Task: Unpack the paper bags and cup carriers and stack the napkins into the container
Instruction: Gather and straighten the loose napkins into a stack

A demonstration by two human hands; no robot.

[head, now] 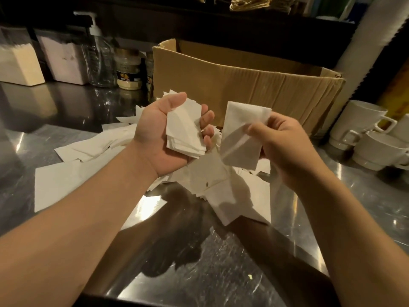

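Note:
My left hand [155, 131] is palm up and holds a small stack of white napkins [184, 129], thumb on top and fingers curled round the right edge. My right hand [285, 142] pinches a single folded napkin [241, 138] and holds it upright just right of the stack. Below both hands a loose heap of napkins [210, 180] is scattered over the steel counter [199, 262]. An open cardboard box [243, 85] stands right behind the hands.
White cups [363, 134] are stacked at the right edge. At the back left stand two tall containers of powder [20, 63], a pump bottle [99, 52] and jars [129, 72]. A white paper roll [367, 29] rises at the far right.

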